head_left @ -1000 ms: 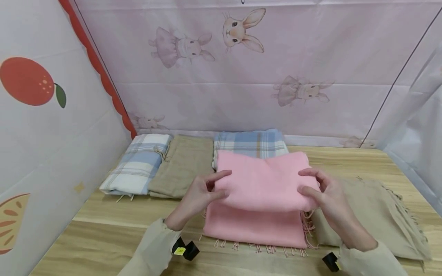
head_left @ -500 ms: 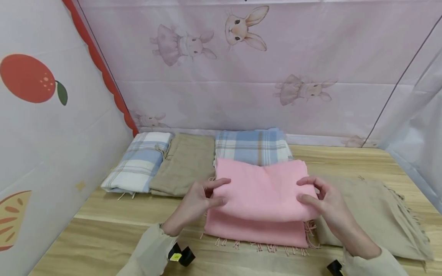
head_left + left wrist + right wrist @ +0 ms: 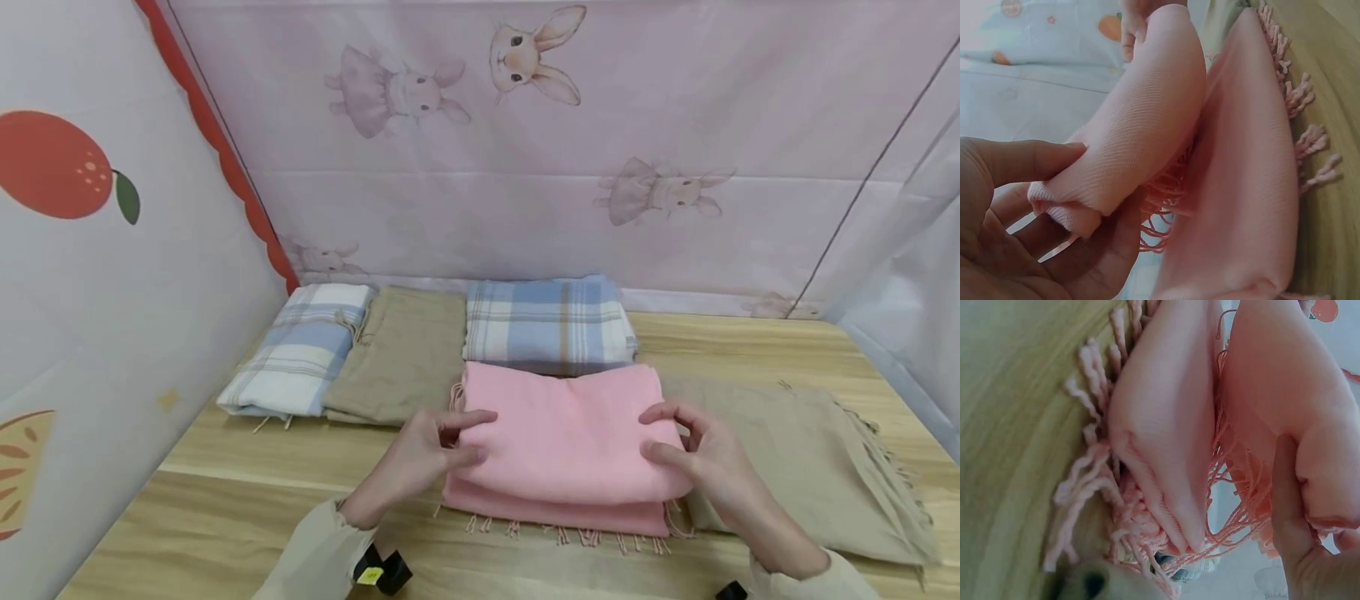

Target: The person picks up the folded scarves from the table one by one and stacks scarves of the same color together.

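A pink fringed scarf lies folded in front of me, its upper fold raised over a lower layer. My left hand pinches the raised fold at its left edge, and in the left wrist view the thumb presses one face while the fingers curl behind. At the opposite edge my right hand grips the same fold between thumb and fingers. The right wrist view shows a gap between the raised fold and the lower layer, with tangled fringe at their side.
Behind lie a folded blue-white plaid scarf, a tan folded cloth and another plaid one at far left. A second tan fringed cloth spreads on the wooden table at right. Printed curtains stand behind and left.
Both hands have lowered the raised pink fold toward me, so less of the lower layer shows. The plaid scarf behind has come into fuller view.
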Motion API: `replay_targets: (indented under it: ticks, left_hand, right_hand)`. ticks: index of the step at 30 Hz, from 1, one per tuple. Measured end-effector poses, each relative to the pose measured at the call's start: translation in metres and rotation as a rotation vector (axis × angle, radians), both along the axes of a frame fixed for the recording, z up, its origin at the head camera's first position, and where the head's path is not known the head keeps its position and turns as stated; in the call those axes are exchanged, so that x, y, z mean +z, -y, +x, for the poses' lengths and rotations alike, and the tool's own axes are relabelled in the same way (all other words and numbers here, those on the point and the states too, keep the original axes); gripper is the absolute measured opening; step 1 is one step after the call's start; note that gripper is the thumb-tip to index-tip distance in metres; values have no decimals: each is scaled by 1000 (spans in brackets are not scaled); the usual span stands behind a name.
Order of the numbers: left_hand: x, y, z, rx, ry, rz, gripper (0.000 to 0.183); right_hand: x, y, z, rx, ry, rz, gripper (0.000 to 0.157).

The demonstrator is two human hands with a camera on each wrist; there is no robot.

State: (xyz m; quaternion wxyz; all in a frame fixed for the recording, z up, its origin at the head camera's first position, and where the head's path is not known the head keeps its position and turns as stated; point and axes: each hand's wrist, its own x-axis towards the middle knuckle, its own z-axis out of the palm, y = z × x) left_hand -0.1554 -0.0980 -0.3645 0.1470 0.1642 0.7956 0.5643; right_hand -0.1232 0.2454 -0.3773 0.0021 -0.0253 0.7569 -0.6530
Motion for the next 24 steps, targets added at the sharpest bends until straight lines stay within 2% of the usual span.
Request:
replay_targets:
  ticks: [6, 11, 15, 20, 24]
  left_hand:
    - [-3, 4, 3, -16, 4, -51, 40]
    - [-8, 6, 2, -26, 27, -97, 36]
    - [-15, 8, 0, -62, 40, -111, 35]
    - [-22, 9, -3, -72, 48, -129, 35]
    - [-25, 8, -5, -63, 59, -122, 35]
  right_hand:
    - [-3, 2, 3, 3, 77, 72, 26]
    - [-5, 1, 3, 65, 115, 158, 33]
    - [-13, -2, 3, 111, 47, 236, 30]
    - [-23, -4, 3, 137, -68, 385, 28]
    - [-24, -3, 0, 149, -73, 444, 28]
